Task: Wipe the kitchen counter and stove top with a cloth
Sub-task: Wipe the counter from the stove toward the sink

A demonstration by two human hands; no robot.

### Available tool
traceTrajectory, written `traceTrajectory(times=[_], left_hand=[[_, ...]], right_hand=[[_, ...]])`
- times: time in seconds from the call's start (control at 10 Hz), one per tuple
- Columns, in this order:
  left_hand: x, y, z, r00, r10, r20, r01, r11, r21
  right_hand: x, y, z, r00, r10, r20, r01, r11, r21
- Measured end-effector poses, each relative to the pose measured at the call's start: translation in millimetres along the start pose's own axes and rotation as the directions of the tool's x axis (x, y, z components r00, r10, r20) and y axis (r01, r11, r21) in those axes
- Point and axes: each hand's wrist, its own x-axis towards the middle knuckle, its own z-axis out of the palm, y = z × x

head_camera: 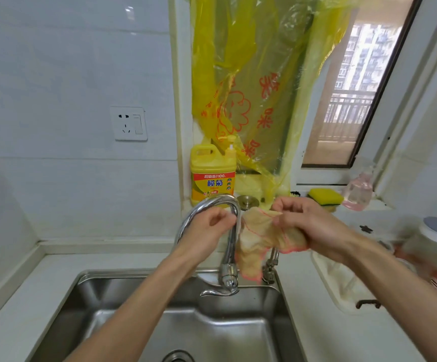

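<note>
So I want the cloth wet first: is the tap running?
Off, it seems: no water shows below the faucet spout or in the sink. The right hand holds the cloth beside it.

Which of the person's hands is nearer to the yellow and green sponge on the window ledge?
The right hand, gripping the beige cloth with pink edging, sits just below and left of the yellow and green sponge. The left hand is farther left, at the curved chrome faucet.

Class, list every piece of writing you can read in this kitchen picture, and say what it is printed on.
"100" in the red band on the yellow detergent bottle.
"榄菊" in blue on the same label; its smaller print is too small to read.
Red characters on the yellow plastic bag: crumpled, not readable.
</note>
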Motion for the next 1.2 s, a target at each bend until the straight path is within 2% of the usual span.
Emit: traceTrajectory(times=[0.1, 0.2, 0.3, 0.4, 0.5, 0.6, 0.7, 0.8, 0.9, 1.0, 1.1, 1.2], left_hand=[[21, 21, 7, 0.961, -0.009, 0.275, 0.01, 1.0, 0.0], [45, 44, 12, 0.916, -0.02, 0.402, 0.01, 1.0, 0.027], [72, 64, 13, 0.928, -0.047, 0.37, 0.04, 0.999, 0.027], [102, 85, 10, 0.949, -0.057, 0.31, 0.064, 0.998, -0.014], [129, 102, 6, 0.945, -0.032, 0.326, 0.026, 0.999, 0.024], [153, 110, -8, 0.96, 0.007, 0.279, -0.035, 0.995, 0.095], [176, 115, -24, 0.988, 0.096, 0.122, -0.127, 0.949, 0.289], [199, 118, -34, 0.979, 0.197, -0.045, -0.153, 0.868, 0.471], [223, 113, -43, 0.929, 0.321, -0.186, -0.139, 0.765, 0.629], [240, 99, -50, 0.937, 0.302, -0.177, -0.061, 0.641, 0.765], [237, 78, -50, 0.971, 0.207, -0.118, -0.008, 0.52, 0.854], [226, 66, -53, 0.96, 0.23, -0.16, 0.017, 0.523, 0.852]], right_hand=[[15, -23, -11, 0.999, -0.024, 0.032, 0.024, 0.999, -0.022], [31, -44, -31, 0.991, -0.089, -0.096, 0.073, 0.984, -0.16], [43, -67, -54, 0.958, -0.186, -0.218, 0.073, 0.895, -0.44], [59, -90, -73, 0.913, -0.318, -0.255, 0.073, 0.744, -0.664], [82, -99, -87, 0.857, -0.447, -0.256, 0.115, 0.651, -0.751], [108, -96, -93, 0.802, -0.521, -0.292, 0.081, 0.579, -0.811], [136, -88, -90, 0.768, -0.546, -0.334, 0.054, 0.575, -0.817], [174, -82, -83, 0.74, -0.565, -0.365, 0.072, 0.606, -0.792], [221, -72, -75, 0.713, -0.601, -0.362, 0.057, 0.564, -0.824], [264, -57, -69, 0.768, -0.577, -0.278, -0.02, 0.413, -0.911], [285, -28, -58, 0.901, -0.397, -0.175, -0.057, 0.29, -0.955], [283, -3, -57, 0.893, -0.407, -0.191, -0.036, 0.358, -0.933]])
